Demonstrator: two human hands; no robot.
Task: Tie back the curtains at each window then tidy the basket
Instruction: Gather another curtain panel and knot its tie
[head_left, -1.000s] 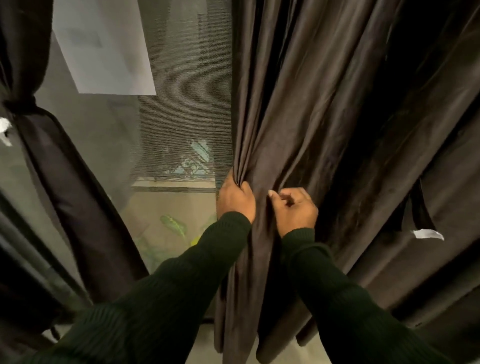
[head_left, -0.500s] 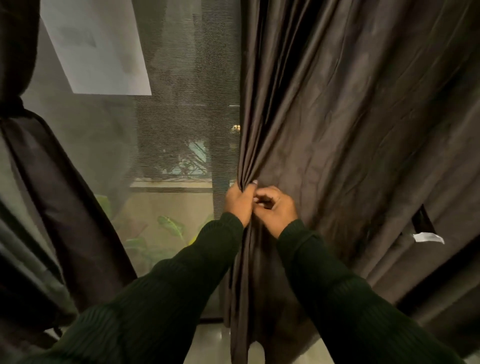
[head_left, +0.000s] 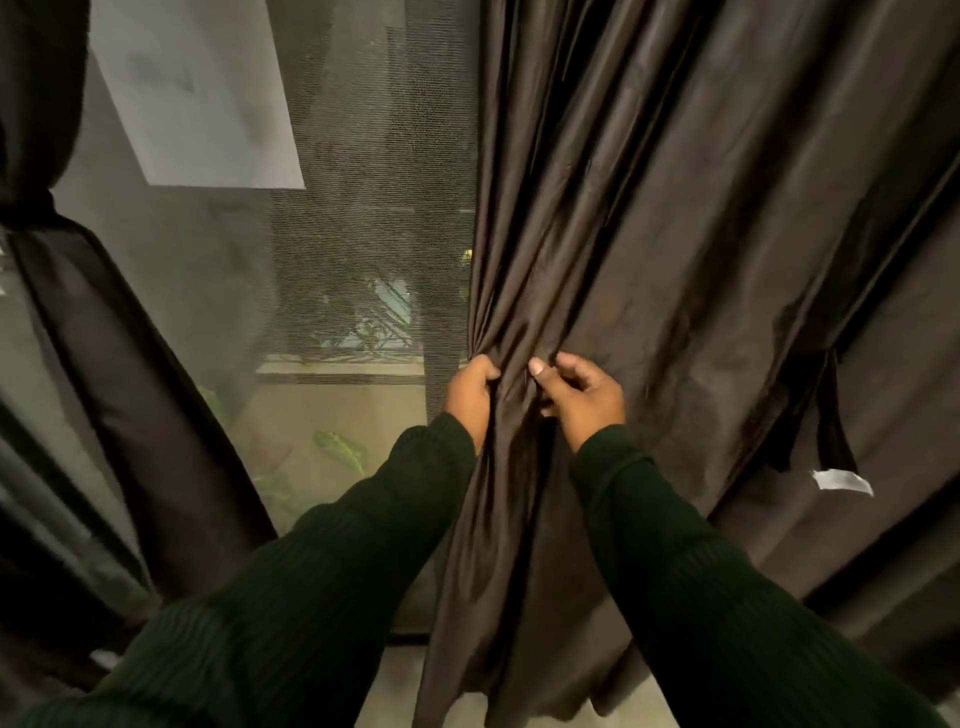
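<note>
The right curtain hangs at the window, its left edge bunched. The left hand grips those folds; the right hand curls on them beside it, fingertips partly hidden. A left curtain is cut off by the frame.

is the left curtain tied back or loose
Tied back: the left curtain is cinched by a band and hangs aside in one bundle, off the window mesh.
</note>
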